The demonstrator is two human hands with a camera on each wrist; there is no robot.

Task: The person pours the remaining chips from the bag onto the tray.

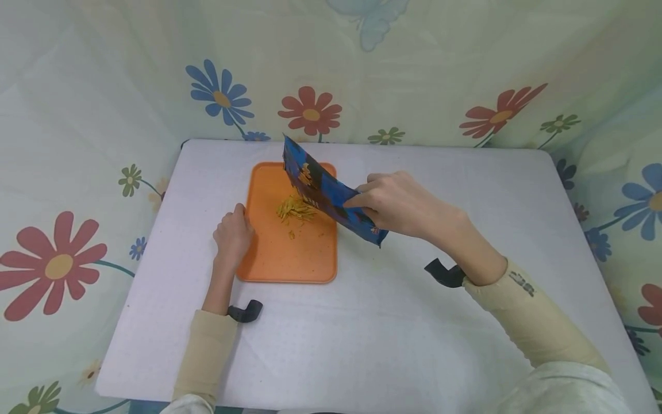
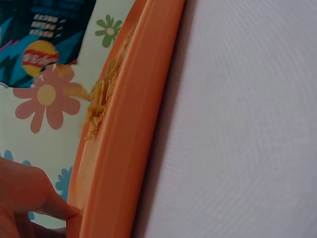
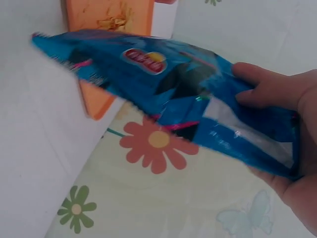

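Over the orange tray [image 1: 289,261] on the white counter [image 1: 439,345], the right hand [image 1: 402,204] pinched a slanting blue packet [image 1: 327,194] in its grip; the left hand [image 1: 234,233] pinched the tray's left rim. Yellow chips [image 1: 295,209] lay heaped in the tray. Pouring seemed in hand, and the next move probably called for steeper tipping.

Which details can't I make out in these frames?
Inside of blue snack bag: hidden by its walls, all views.
Lettering on its red logo: blurred, right wrist view.
Left hand: partly cut off by left edge, left wrist view.
Orange tray: right rim partly behind the bag, head view.
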